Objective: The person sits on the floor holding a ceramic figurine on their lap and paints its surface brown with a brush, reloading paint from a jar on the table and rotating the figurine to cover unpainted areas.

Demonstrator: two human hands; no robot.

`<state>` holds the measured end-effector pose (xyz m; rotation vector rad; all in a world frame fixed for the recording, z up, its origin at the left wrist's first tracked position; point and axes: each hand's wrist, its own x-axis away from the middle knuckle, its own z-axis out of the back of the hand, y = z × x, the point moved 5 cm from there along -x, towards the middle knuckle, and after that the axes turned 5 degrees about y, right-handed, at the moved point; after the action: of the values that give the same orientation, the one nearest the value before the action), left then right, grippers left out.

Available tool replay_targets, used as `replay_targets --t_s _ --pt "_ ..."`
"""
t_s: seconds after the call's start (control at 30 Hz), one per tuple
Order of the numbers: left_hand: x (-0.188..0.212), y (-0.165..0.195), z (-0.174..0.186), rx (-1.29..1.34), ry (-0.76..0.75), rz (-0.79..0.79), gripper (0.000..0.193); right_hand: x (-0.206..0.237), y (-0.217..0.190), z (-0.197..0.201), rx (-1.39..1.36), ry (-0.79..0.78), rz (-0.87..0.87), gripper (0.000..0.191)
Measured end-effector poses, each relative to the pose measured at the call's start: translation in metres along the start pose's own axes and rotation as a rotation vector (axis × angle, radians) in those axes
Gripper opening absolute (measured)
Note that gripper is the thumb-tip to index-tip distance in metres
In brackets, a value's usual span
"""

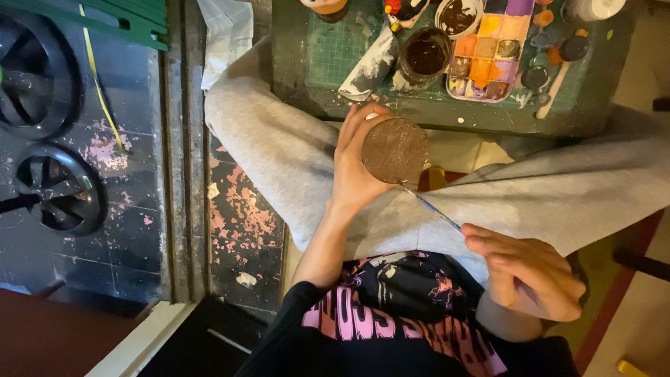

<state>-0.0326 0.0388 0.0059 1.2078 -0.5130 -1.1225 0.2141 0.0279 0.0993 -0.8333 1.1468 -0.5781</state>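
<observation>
Seen from above, we sit cross-legged in grey trousers, our left hand wrapped around the edge of a round brown disc, fingers curled over its far rim and thumb at the near side. The disc is held over our lap, just in front of a low green table. Our right hand pinches a thin brush between thumb and fingers; the brush slants up and to the left, its tip touching the disc's lower edge.

On the table, just beyond the disc, stands a jar of dark brown liquid, with a paint palette of orange, purple and yellow wells beside it on the right. A white-smeared tube lies left of the jar, near the table's edge. A small bowl with brown paint sits behind the jar. To the left, on the worn dark floor, stand two black wheels.
</observation>
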Motion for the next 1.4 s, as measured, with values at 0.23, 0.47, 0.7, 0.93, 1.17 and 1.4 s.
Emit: replay_targets --t_s 0.23,0.47,0.7,0.93,1.17,1.4 --pt "0.0 0.002 0.0 0.001 0.0 0.0 0.069 0.017 0.011 0.009 -0.068 0.037 0.028 0.017" --pt "-0.002 0.003 0.0 0.005 0.002 0.012 0.065 0.015 0.011 0.015 0.003 0.085 -0.014 0.013" --pt "-0.002 0.005 0.001 -0.007 -0.003 0.011 0.063 0.01 0.004 0.003 0.014 0.035 0.033 0.009" --pt "-0.002 0.005 -0.001 0.004 0.005 0.018 0.066 -0.008 -0.004 -0.005 -0.117 -0.141 0.039 0.02" --pt "-0.001 0.002 0.0 0.012 0.003 0.006 0.069 0.02 0.024 0.016 -0.275 -0.124 -0.056 0.027" --pt "0.0 0.002 -0.001 -0.005 0.003 -0.02 0.068 0.031 0.043 0.036 -0.49 0.102 -0.201 0.059"
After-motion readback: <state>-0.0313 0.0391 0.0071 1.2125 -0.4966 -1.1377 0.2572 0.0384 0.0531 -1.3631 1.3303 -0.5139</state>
